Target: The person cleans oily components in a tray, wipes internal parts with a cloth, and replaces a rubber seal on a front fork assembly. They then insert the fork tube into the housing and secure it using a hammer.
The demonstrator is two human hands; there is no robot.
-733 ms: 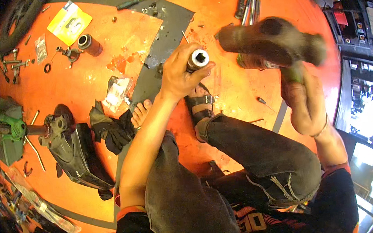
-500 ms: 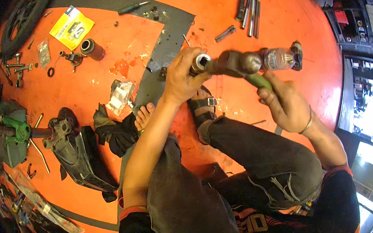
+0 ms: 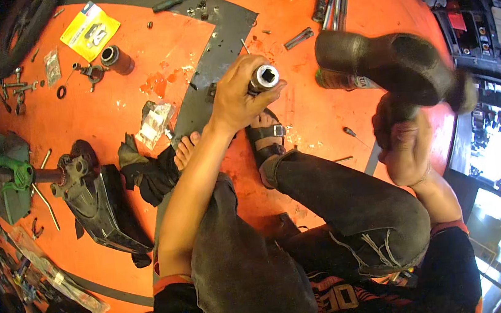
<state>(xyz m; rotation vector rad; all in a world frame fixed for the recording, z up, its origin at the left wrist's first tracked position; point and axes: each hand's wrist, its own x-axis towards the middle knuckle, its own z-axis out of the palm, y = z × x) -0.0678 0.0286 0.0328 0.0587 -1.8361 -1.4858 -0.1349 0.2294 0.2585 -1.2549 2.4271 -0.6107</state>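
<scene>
My left hand (image 3: 233, 100) is wrapped round an upright metal socket (image 3: 267, 77), with its square drive hole facing up. What lies beneath the socket is hidden by the hand. Off to the right, my right hand (image 3: 409, 154) grips the handle of a ball-peen hammer (image 3: 375, 59). The dark hammer head is raised, large in view and slightly blurred, well apart from the socket. Partly behind it stands or lies a bottle (image 3: 340, 79); which of the two I cannot tell.
On the orange floor at far left are a yellow packet (image 3: 90, 32), a dark cylinder (image 3: 118, 60) and a screwdriver (image 3: 173, 3). Metal rods (image 3: 332, 8) lie at the far right. A motorcycle fork-like part (image 3: 73, 170) is at left, and a small screwdriver (image 3: 351, 131) near my right hand.
My right hand has swung the hammer away from the socket, up and to the right. My left hand still holds the socket in nearly the same place.
</scene>
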